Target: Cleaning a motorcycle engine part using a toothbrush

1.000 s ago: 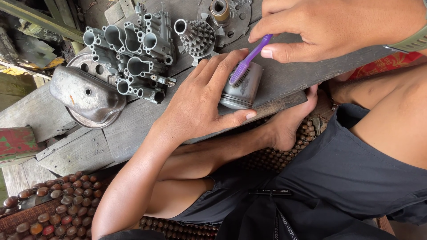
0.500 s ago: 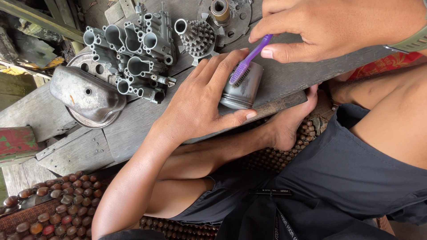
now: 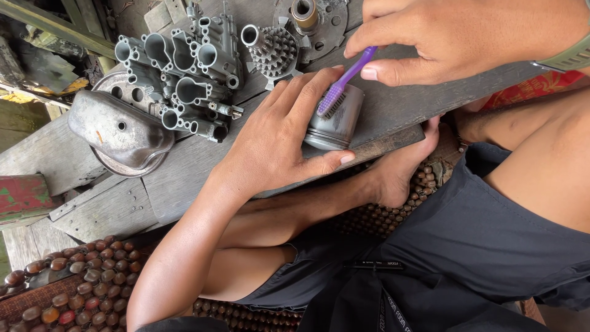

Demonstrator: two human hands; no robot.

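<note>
1. Your left hand (image 3: 279,144) clamps the piston (image 3: 335,123), thumb under its near side, fingers over the top, holding it on the wooden board (image 3: 184,178).
2. The piston is a short grey metal cylinder lying on its side, dull and grimy, with ring grooves near its lower end.
3. Your right hand (image 3: 461,37), just beyond the piston, pinches a purple toothbrush (image 3: 341,83); its bristles touch the piston's upper side.
4. Farther left of your grip sit a grey multi-port casting (image 3: 178,67) and a dented metal cover (image 3: 117,129).
</note>
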